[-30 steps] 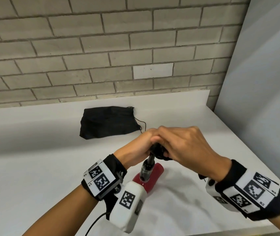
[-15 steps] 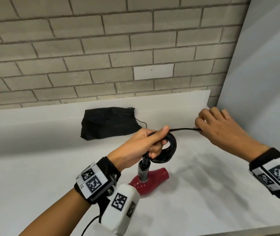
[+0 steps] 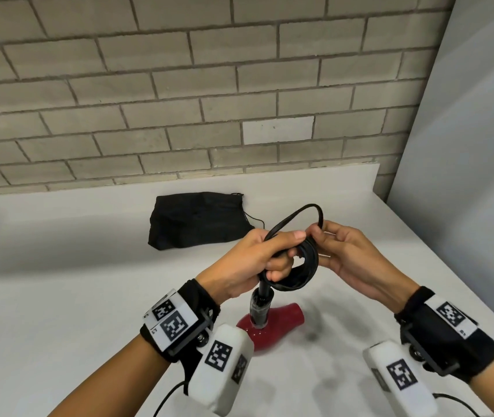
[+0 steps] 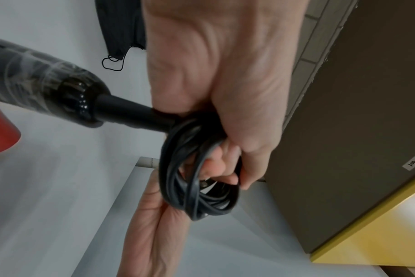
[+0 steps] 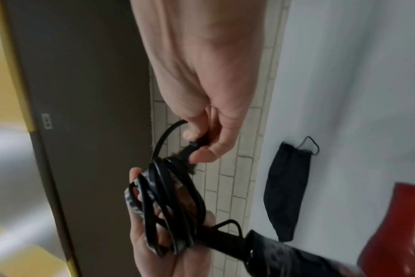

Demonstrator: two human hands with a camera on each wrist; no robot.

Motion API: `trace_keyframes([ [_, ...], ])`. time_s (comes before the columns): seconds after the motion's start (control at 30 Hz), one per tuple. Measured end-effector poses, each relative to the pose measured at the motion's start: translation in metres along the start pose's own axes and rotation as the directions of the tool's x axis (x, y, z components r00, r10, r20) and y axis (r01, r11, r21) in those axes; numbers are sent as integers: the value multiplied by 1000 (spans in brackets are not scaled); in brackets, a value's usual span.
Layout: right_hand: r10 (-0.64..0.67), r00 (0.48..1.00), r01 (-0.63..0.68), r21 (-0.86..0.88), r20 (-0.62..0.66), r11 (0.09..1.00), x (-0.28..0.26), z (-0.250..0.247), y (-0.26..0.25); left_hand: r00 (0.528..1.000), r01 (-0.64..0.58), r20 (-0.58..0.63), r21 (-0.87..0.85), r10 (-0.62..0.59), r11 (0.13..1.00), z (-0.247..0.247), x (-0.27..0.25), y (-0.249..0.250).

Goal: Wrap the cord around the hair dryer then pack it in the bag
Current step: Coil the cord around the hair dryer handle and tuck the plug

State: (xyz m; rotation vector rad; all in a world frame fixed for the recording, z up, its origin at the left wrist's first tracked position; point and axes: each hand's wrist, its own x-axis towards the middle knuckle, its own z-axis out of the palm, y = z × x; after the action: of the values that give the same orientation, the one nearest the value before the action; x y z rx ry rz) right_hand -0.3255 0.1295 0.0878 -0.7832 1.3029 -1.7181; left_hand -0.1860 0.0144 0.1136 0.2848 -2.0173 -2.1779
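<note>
keep each new loop snug and flat against the coil so it can't spring loose. the left hand (image 3: 251, 260) clenches the coiled cord (image 3: 302, 266) above the dryer (image 3: 269, 323); the right hand (image 3: 348, 257) pinches the free end just right of the coil. the bag (image 3: 197, 219) lies well behind the dryer.

Grey brick wall (image 3: 179, 94), white counter (image 3: 59, 296)
</note>
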Motion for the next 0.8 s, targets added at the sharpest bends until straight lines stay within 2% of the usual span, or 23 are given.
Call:
trace_keyframes([
  [0.17, 60, 998, -63, 126, 28, 990, 0, 5, 8, 1000, -11, -6, -2, 11, 1000, -3, 0, -1],
  [0.37, 13, 1000, -15, 73, 24, 997, 2, 3, 8, 998, -13, -60, 22, 14, 1000, -4, 3, -1],
  [0.57, 2, 995, -22, 202, 100, 979, 3, 0, 18, 986, -43, -156, 77, 55, 996, 4, 5, -2],
  [0.8, -46, 993, 37, 93, 105, 995, 7, -5, 11, 959, -98, -254, 129, 128, 987, 6, 6, -5],
])
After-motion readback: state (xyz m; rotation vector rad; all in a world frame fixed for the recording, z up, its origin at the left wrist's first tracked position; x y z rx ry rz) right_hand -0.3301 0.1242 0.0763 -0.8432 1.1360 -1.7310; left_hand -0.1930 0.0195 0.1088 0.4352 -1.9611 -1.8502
